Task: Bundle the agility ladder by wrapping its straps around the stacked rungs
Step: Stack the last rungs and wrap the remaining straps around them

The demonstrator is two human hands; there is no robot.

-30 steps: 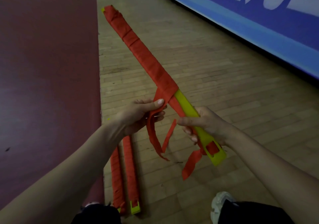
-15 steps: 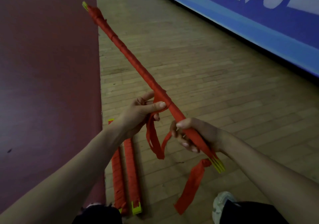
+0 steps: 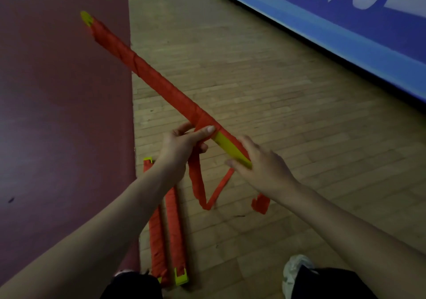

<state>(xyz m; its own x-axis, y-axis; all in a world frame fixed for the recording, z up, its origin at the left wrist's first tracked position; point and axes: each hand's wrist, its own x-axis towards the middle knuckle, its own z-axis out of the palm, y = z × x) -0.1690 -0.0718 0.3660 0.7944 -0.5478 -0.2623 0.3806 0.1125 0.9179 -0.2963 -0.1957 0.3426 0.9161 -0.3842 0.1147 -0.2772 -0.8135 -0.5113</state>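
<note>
A long stack of yellow rungs [image 3: 227, 148] runs from upper left to the middle, most of it wound in red strap [image 3: 147, 73]. My left hand [image 3: 182, 145] grips the bundle where the wrap ends, thumb pressed on the red strap. My right hand [image 3: 260, 167] holds the bare yellow near end, fingers loosely spread over it. Loose strap [image 3: 202, 190] hangs in a loop below my hands, and another strap end [image 3: 260, 203] dangles under my right wrist.
Two wrapped bundles [image 3: 167, 236] lie side by side on the wooden floor [image 3: 265, 105] near my feet. A dark red floor area [image 3: 57, 114] lies to the left. A blue banner [image 3: 334, 22] runs along the right. My shoe [image 3: 297, 268] shows at the bottom.
The bundle has turned, so its flat yellow face shows again near my right hand. My right hand has loosened and spread its fingers. The far end has swung left.
</note>
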